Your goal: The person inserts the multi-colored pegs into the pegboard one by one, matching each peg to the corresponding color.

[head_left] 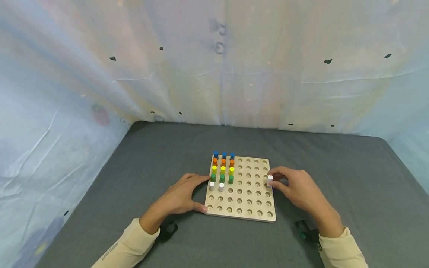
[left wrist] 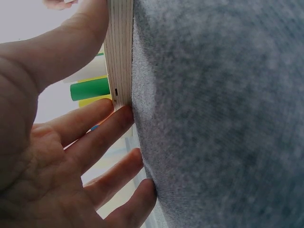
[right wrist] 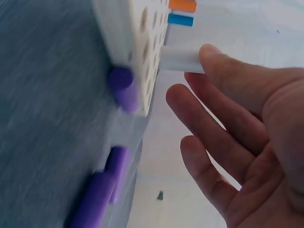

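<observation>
A square wooden pegboard (head_left: 234, 214) lies on the grey cloth, its left side holding rows of blue, orange, yellow, green and white pegs. Two white pegs (head_left: 221, 187) stand in the nearest filled row. My left hand (head_left: 179, 195) is spread along the board's left edge, index fingertip by the green row and thumb at the near corner. Between thumb and index finger, my right hand (head_left: 296, 186) pinches a white peg (right wrist: 180, 59) upright at the board's right edge. Whether its lower end sits in a hole cannot be told.
Purple pegs (right wrist: 92, 202) lie on the cloth beside the board in the right wrist view; the right hand hides them from the head view. Grey cloth (head_left: 174, 149) covers the table, with pale sheeting (head_left: 254, 82) hanging behind and to the left.
</observation>
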Motion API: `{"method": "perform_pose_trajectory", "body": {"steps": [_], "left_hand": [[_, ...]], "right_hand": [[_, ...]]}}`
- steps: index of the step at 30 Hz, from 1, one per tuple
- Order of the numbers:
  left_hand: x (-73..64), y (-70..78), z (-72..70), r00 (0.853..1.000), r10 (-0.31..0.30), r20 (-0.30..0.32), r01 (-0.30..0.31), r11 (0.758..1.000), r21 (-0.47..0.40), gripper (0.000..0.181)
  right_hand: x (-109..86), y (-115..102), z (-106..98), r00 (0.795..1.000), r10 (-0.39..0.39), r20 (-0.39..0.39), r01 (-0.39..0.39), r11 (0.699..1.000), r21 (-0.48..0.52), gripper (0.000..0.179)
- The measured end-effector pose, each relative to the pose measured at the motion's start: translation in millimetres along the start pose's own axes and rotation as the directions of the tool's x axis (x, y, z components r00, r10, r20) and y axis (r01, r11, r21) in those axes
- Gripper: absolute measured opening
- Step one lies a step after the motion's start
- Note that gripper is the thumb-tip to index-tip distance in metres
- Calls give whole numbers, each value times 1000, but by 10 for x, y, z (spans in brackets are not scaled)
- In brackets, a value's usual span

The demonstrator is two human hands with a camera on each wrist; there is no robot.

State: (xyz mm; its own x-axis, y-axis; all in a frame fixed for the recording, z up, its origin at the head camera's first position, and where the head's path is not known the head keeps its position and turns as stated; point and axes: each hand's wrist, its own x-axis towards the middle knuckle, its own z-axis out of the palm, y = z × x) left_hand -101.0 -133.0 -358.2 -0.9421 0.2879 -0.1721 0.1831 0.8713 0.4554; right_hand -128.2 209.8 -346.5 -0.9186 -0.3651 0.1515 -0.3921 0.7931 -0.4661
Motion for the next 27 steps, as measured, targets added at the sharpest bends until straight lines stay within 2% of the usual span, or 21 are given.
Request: {"method": "perform_pose_trajectory", "body": {"steps": [6,13,27], "left_hand": [[0,-5,4,1000,-1,-4,1,1000,-6,95],[0,-6,8,1000,11,-11,-11,1000,-1,96],[13,-18,11,1000,13,2,-13,1000,18,95]], "right_hand": [[87,-176,72,999,-51,-7,51,998,28,22],[188,-395,157,995,-91,33,89,994,59,21],[268,-700,331,987,-140,79,131,986,100,22]]}}
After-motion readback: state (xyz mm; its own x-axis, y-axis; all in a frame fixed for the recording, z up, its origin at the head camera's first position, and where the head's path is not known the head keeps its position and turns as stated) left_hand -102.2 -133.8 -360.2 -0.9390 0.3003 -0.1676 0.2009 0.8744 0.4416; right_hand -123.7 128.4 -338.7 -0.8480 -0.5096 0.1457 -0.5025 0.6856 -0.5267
